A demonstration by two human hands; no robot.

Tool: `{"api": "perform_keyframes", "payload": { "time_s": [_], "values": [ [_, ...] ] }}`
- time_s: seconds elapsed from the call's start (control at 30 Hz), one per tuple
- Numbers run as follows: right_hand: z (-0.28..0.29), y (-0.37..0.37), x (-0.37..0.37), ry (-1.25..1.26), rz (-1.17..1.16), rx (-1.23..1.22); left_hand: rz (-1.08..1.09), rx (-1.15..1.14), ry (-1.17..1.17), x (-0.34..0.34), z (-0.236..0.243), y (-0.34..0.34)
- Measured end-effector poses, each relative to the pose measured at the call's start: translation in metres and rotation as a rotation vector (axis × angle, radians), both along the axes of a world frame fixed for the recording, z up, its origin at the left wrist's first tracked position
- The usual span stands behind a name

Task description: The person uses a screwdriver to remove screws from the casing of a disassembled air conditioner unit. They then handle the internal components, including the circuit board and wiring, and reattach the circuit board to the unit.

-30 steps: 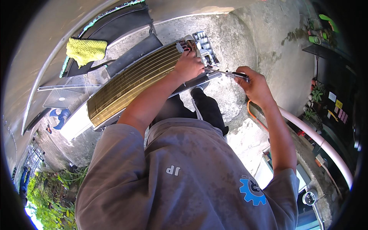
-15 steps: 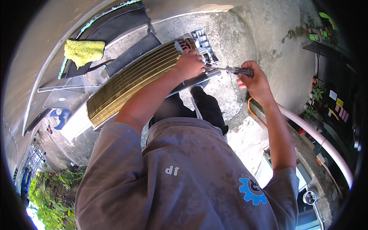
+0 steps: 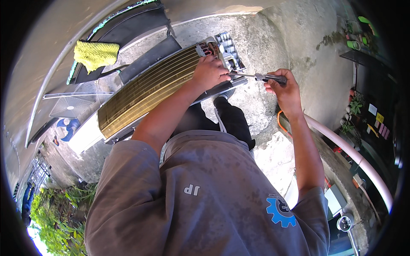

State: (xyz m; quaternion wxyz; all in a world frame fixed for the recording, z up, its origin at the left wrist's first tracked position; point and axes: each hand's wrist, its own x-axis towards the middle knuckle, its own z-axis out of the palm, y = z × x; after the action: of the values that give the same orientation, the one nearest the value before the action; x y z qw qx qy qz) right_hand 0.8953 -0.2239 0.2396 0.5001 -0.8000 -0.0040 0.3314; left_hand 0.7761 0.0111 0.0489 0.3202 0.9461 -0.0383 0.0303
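Observation:
An opened air-conditioner unit [image 3: 149, 87] with a long gold finned coil lies diagonally before me. At its right end are copper pipe bends [image 3: 208, 50] and a pale grey plastic housing [image 3: 226, 47]. My left hand [image 3: 210, 72] is at that end, fingers curled; what they grip is hidden. My right hand [image 3: 283, 87] holds a screwdriver [image 3: 267, 78] by its dark handle, its thin shaft pointing left toward the left hand's fingertips, where the tip is hard to make out.
A yellow cloth [image 3: 96, 55] hangs over black panels [image 3: 147, 59]. A blue fan blade [image 3: 66, 130] lies left. My legs [image 3: 230, 121] are beside the unit. A pink pipe [image 3: 350, 151], orange hose [image 3: 282, 126], grey box [image 3: 335, 200] and potted plants [image 3: 355, 104] are at the right.
My right hand has risen slightly and shifted its fingers round the screwdriver handle since a second ago. My left hand stays at the unit's end with only slight movement.

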Motion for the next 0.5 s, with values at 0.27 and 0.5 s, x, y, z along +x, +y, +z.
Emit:
{"api": "perform_keyframes", "payload": {
  "time_s": [0.27,0.5],
  "values": [
    [-0.008,-0.008,0.005,-0.019,-0.011,0.048,0.165,0.249,0.219,-0.007,0.016,0.001],
    [-0.016,-0.012,0.011,-0.068,0.073,-0.028,0.125,0.273,0.395,0.002,0.009,-0.004]
  ]
}}
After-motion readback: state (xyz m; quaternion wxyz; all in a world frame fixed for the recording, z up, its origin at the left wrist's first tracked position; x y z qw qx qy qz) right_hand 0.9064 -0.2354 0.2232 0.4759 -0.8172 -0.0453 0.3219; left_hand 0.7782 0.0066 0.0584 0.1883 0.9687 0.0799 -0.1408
